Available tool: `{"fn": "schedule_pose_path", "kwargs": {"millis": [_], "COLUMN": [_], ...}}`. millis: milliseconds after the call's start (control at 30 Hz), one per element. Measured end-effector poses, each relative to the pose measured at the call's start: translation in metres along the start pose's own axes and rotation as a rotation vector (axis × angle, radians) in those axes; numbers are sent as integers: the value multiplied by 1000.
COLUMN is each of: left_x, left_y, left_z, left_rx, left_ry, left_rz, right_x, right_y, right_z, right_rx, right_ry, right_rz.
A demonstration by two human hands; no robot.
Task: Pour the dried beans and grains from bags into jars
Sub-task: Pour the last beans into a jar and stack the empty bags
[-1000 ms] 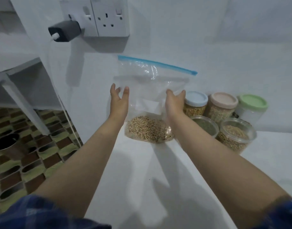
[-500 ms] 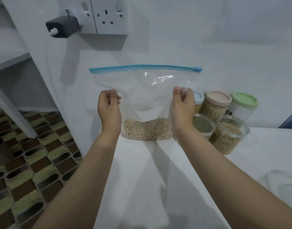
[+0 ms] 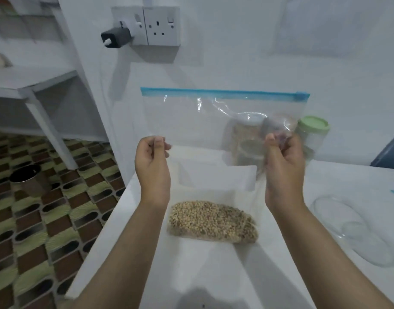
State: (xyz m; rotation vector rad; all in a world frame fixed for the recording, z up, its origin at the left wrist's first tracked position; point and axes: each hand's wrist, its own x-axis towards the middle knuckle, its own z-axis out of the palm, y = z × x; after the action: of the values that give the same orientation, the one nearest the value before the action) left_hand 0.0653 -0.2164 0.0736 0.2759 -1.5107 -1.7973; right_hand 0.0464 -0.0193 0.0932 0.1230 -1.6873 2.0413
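Note:
A clear zip bag (image 3: 205, 126) with a blue seal strip along its top hangs in front of me over the white counter (image 3: 214, 275). Tan grains (image 3: 211, 221) fill its bottom, which sags toward me between my wrists. My left hand (image 3: 152, 161) pinches the bag's left edge. My right hand (image 3: 283, 161) grips its right side, crumpling the plastic. Behind the bag, blurred through the plastic, stand several jars (image 3: 247, 143). A jar with a green lid (image 3: 313, 128) shows beside the bag at the right.
A clear glass lid (image 3: 352, 230) lies on the counter at the right. A double wall socket (image 3: 157, 25) with a dark plug sits above. White shelves and a metal cup (image 3: 27, 179) on the patterned floor are to the left, past the counter's edge.
Both hands closed on the bag's sides and pulled it up and toward me off the counter's back. The grain end now hangs nearer me, and the bag hides most jars.

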Motion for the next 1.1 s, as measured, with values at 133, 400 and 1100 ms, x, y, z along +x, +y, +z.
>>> {"fn": "schedule_pose_path", "kwargs": {"millis": [133, 400, 1100], "left_x": [-45, -105, -147], "left_y": [12, 24, 89], "left_z": [4, 7, 68], "left_rx": [12, 220, 456], "left_ry": [7, 78, -176], "left_rz": [-21, 35, 634], "right_x": [-22, -54, -61], "right_y": [-17, -34, -70], "right_z": [-39, -66, -77], "right_rx": [-10, -35, -402], "right_ry": [12, -76, -212], "right_rz": [-5, -46, -670]}}
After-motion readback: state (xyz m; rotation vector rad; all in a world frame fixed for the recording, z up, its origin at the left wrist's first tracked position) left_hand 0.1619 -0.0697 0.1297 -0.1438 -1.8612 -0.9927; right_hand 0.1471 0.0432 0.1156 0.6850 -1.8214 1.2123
